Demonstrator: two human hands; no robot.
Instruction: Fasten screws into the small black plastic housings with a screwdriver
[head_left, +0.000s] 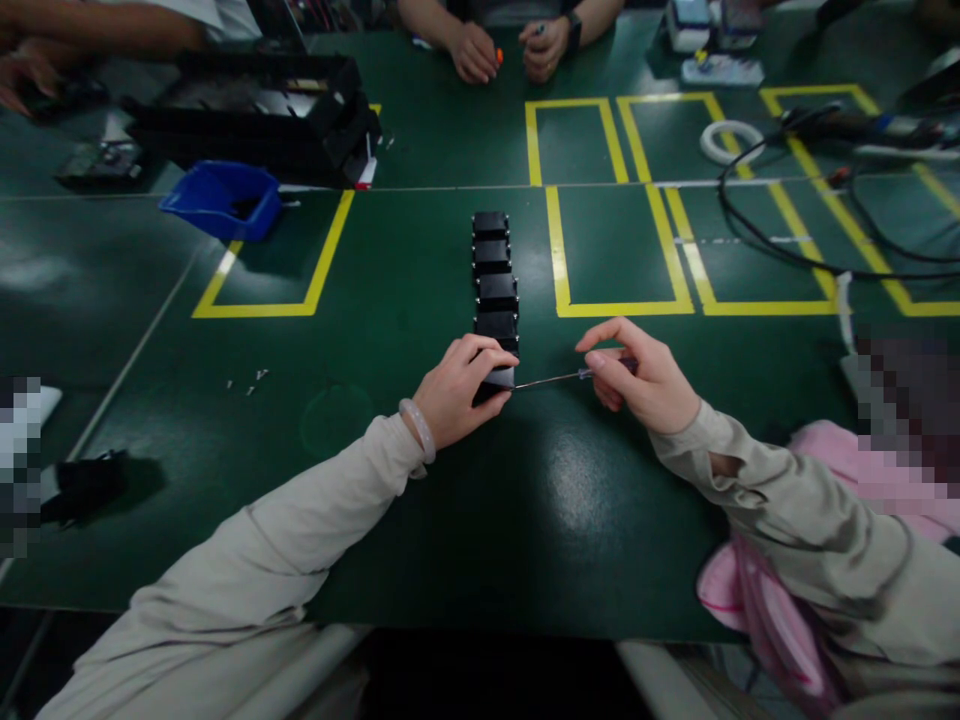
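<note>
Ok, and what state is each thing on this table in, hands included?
Left hand: closed around the nearest black block
Right hand: holding the screwdriver
Screwdriver: roughly level, tip at that block's right side
Other black blocks: lined up beyond it
Blue bin: upright, something dark inside
Small screws: loose, scattered
White ring: lying flat

The tabletop point(450, 560) around both hands is dark green, marked with yellow tape outlines point(622, 309). The row of blocks point(495, 290) at the left hand point(459, 392) is black. Beyond that hand, the bin point(225, 200) is blue. Beside the right forearm, the cloth point(757, 600) is pink. Both sleeves point(277, 520) look plain pale grey-beige, though dim light makes the shade uncertain.
</note>
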